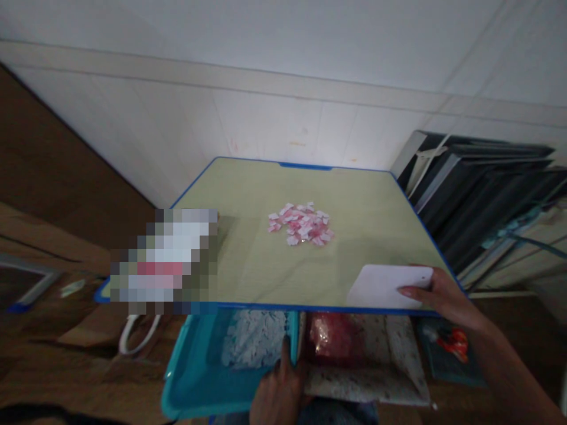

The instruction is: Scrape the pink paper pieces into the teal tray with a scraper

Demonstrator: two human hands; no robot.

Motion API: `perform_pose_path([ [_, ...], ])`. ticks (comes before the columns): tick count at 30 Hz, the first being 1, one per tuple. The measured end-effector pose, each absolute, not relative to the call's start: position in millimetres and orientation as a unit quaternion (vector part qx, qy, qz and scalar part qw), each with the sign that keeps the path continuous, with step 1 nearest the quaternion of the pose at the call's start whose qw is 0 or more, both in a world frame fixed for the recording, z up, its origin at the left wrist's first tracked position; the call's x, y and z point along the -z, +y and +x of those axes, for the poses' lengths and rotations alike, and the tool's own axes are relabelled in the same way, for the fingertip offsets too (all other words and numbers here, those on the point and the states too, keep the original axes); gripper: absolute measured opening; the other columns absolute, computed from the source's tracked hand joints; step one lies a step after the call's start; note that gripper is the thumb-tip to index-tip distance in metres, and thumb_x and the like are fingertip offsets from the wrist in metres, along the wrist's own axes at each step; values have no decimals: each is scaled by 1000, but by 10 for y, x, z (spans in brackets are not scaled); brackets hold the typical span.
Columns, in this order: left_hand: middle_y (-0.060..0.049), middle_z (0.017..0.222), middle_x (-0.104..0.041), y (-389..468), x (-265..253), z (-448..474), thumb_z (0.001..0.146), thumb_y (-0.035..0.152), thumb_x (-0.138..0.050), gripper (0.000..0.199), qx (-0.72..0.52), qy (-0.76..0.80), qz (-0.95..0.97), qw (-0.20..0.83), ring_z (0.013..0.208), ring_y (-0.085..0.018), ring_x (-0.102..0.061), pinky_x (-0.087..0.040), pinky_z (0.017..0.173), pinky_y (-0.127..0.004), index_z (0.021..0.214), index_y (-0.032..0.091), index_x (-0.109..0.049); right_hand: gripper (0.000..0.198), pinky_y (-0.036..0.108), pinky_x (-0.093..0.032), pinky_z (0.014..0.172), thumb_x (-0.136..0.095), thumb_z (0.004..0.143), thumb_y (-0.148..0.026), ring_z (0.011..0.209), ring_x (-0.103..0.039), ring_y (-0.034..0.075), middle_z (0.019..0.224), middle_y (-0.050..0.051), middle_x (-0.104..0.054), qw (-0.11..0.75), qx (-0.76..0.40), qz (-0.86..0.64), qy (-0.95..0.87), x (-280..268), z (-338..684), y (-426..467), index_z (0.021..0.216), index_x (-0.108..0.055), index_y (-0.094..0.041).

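Observation:
At the near right of the board, my right hand (436,295) is closed on a flat white plastic card (385,286), its broad side over the surface. My left hand (279,392) is low in the middle, at the right wall of a teal tray (195,383). Its index finger reaches along the inner side and the thumb appears to lie outside, around the rim; the other fingers are partly hidden. White paper-like flakes (257,336) fill part of the tray. A loose heap of pink and white flakes (303,223) rests mid-board.
The pale green board (248,271) has a blue edge. Beneath its front edge is a speckled tray (372,383) with red material (332,336). A blurred-out object (172,254) stands on the left. Dark panels (491,183) lean at right; a white wall (283,118) rises behind.

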State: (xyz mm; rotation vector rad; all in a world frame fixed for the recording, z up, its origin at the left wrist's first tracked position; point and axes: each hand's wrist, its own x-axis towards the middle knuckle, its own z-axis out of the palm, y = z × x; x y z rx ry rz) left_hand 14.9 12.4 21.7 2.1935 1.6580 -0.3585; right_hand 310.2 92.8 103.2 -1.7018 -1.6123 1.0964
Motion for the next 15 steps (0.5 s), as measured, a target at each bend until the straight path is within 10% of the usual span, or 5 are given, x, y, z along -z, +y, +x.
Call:
perform_pose_path([
  [15, -19, 127, -41, 153, -172, 172, 68, 17, -55, 38, 202, 596, 746, 217, 81, -24, -61, -50, 67, -38, 104, 28, -55, 36, 32, -50, 63, -60, 66, -41, 71, -62, 19, 87, 1, -67, 560, -353, -506, -552, -1030, 2753, 2356, 96, -55, -23],
])
